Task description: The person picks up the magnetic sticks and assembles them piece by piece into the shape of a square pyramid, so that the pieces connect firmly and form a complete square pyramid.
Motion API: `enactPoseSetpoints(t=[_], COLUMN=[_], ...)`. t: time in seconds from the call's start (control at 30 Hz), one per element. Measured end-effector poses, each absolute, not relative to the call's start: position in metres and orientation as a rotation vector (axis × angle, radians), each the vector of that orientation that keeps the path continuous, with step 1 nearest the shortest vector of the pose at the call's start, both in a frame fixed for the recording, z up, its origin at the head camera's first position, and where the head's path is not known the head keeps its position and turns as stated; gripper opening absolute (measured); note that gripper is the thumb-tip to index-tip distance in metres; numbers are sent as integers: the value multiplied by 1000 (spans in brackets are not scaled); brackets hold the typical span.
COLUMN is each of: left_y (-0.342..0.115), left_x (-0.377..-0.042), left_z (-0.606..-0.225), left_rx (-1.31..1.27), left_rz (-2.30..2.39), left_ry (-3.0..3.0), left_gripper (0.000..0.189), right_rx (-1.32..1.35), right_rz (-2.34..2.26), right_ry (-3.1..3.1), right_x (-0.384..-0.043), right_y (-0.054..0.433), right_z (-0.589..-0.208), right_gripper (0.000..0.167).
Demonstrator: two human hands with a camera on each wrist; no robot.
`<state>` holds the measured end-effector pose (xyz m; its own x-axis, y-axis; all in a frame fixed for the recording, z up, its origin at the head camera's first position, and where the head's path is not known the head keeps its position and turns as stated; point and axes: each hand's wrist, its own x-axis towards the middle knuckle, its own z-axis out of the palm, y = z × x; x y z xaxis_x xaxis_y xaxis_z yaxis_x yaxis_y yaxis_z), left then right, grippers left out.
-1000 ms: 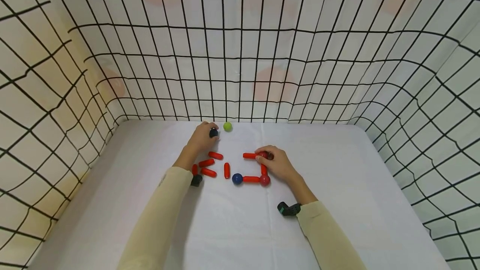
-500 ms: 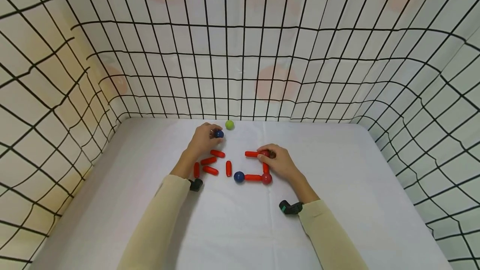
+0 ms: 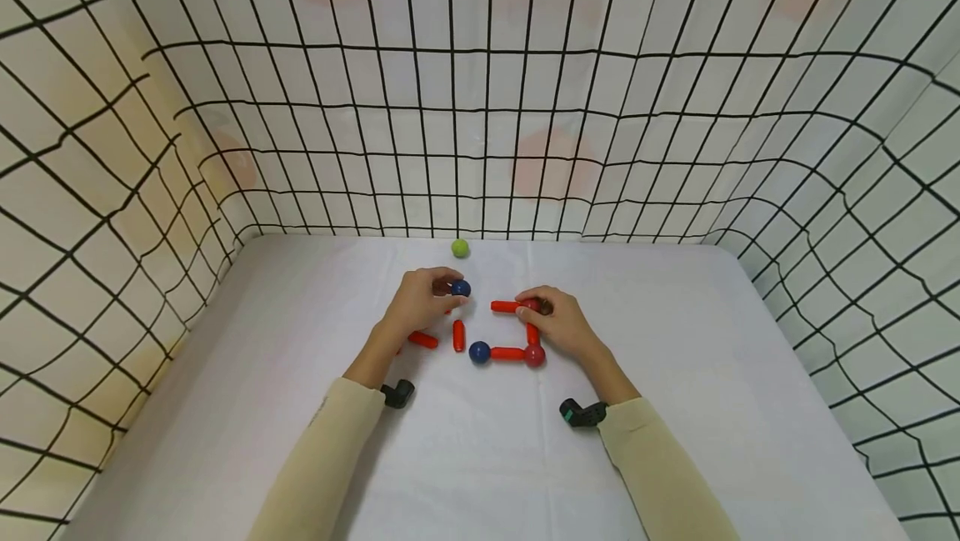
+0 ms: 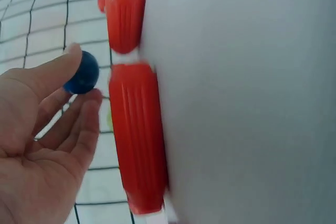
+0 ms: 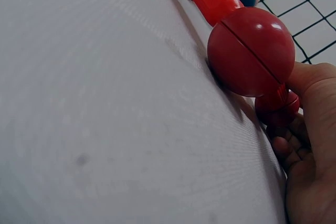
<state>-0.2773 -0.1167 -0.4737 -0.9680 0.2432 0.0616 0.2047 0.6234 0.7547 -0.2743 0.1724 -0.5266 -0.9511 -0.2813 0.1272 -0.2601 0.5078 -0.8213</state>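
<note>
My left hand [image 3: 423, 299] pinches a blue ball [image 4: 85, 73] between thumb and fingertips, above loose red rods. My right hand [image 3: 558, 318] grips a red ball [image 5: 277, 109] at the far corner of a joined frame. From that ball one red rod [image 3: 504, 306] points left, and another runs down to a second red ball [image 5: 252, 51]. A further red rod [image 3: 508, 353] links this near ball to a blue ball [image 3: 479, 352] at the left. The held blue ball is to the left of the free end of the upper rod.
A loose red rod [image 3: 458, 336] lies between the hands. Another red rod [image 3: 423, 340] lies by the left wrist, with others partly hidden by the hand. A green ball [image 3: 460, 248] sits at the back, near the black wire mesh [image 3: 480, 149] walling the white table [image 3: 675, 341].
My left hand has carried the blue ball right and toward me, away from the green ball and closer to the frame. My right hand stays on the far red ball.
</note>
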Motion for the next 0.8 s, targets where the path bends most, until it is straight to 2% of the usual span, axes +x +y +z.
enactPoseSetpoints(t=[0.33,0.8], left_y=[-95,-86], left_x=[-266,-272], left_z=[-475,-487], left_rx=[431,487], left_rz=[1280,1205], left_ry=[2756,2755], left_gripper=[39,38], right_rx=[-471,-481], right_rz=[-1465,-1476], right_ry=[2709,2717], right_x=[-274,-274], right_y=[171,172], right_z=[-525,-527], right_gripper=[24,24])
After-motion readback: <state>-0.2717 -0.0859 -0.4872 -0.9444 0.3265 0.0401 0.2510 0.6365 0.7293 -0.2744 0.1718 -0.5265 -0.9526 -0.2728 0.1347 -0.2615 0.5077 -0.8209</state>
